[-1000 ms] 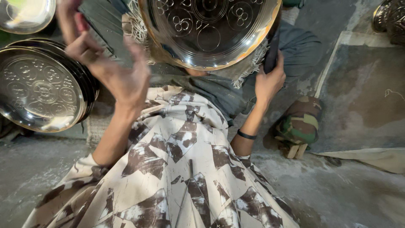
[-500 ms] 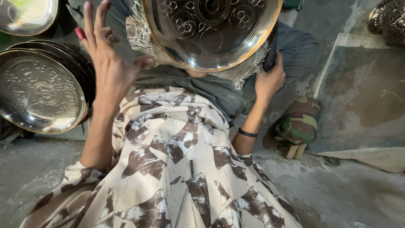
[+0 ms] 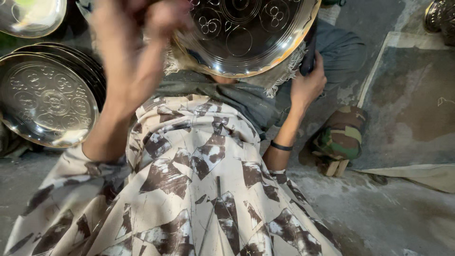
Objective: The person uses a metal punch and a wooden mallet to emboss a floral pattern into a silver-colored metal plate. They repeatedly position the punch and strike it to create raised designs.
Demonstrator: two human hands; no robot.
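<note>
Hands frame an engraved metal plate point(image 3: 246, 33) held up over the lap: the left hand point(image 3: 135, 45), blurred, is raised at its left rim, fingers' grip impossible to tell, the right hand point(image 3: 308, 85) curls closed on its right edge, a stack of plates point(image 3: 47, 102) leaning at left.

The left hand point(image 3: 137, 42) is smeared by motion blur, so its fingers cannot be told apart, nor whether it touches the engraved metal plate point(image 3: 246, 33). That plate runs off the top edge, and its left rim is hidden behind the blurred hand. The right hand point(image 3: 308, 83) grips a dark tool point(image 3: 310, 47) whose upper end disappears behind the plate. Another plate point(image 3: 28, 14) is cut off at the top left corner, and a metal object point(image 3: 441, 19) at the top right corner.
</note>
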